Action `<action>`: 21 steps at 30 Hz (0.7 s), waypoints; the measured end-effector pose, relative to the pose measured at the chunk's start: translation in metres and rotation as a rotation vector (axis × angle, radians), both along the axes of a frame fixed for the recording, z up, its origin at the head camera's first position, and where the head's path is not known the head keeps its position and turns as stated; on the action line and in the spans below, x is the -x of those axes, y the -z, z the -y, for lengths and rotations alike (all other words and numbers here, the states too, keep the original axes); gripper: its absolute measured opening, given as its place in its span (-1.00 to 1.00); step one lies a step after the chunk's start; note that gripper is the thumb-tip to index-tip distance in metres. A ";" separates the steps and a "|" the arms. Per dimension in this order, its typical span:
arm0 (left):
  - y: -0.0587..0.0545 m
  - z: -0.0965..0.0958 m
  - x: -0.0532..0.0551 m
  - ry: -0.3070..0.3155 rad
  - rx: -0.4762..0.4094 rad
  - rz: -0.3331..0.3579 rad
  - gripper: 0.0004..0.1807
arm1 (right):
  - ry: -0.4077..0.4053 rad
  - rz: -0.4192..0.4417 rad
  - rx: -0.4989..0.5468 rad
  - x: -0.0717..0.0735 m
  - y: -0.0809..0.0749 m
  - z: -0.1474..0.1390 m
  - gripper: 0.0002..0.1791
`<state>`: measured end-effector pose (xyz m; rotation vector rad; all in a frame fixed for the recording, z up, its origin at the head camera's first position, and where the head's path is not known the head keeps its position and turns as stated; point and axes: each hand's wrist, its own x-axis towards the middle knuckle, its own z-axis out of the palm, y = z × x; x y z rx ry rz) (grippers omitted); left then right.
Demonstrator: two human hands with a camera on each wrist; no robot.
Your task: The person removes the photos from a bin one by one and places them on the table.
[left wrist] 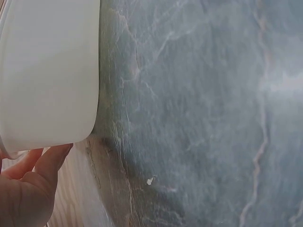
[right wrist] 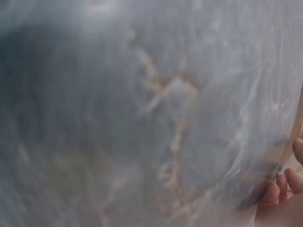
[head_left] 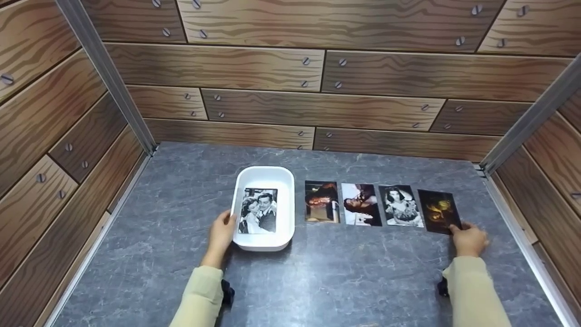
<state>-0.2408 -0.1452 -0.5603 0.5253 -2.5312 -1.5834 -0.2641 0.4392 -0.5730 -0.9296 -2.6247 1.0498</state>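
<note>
My left hand (head_left: 221, 236) grips the left side of a white rectangular tray (head_left: 286, 204), its fingers against the wall, as the left wrist view also shows. Inside the tray lies a black-and-white photo (head_left: 258, 211) of a couple. On the right, my right hand (head_left: 470, 239) holds the lower right corner of a dark photo (head_left: 438, 209) with a golden glow, which sits slightly turned. The right wrist view shows only part of that hand's fingers (right wrist: 281, 189), not the photo.
Left of the dark photo, in a row, lie a black-and-white portrait photo (head_left: 401, 204), a colour photo of a person (head_left: 361, 204) and a reddish-brown photo (head_left: 322, 202). The grey marbled table (head_left: 354, 277) is bounded by wood-patterned walls (head_left: 272, 104) and metal posts (head_left: 109, 77).
</note>
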 end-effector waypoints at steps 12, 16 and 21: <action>0.002 0.000 -0.002 0.012 0.007 -0.015 -0.57 | 0.141 -0.164 0.247 0.038 -0.045 0.045 -0.32; 0.000 0.000 0.000 0.011 0.002 -0.029 -0.57 | 0.023 -0.286 0.377 0.054 -0.069 0.085 -0.31; -0.002 0.000 -0.001 0.016 0.003 -0.017 -0.57 | -0.126 -0.327 0.569 0.057 -0.094 0.145 -0.24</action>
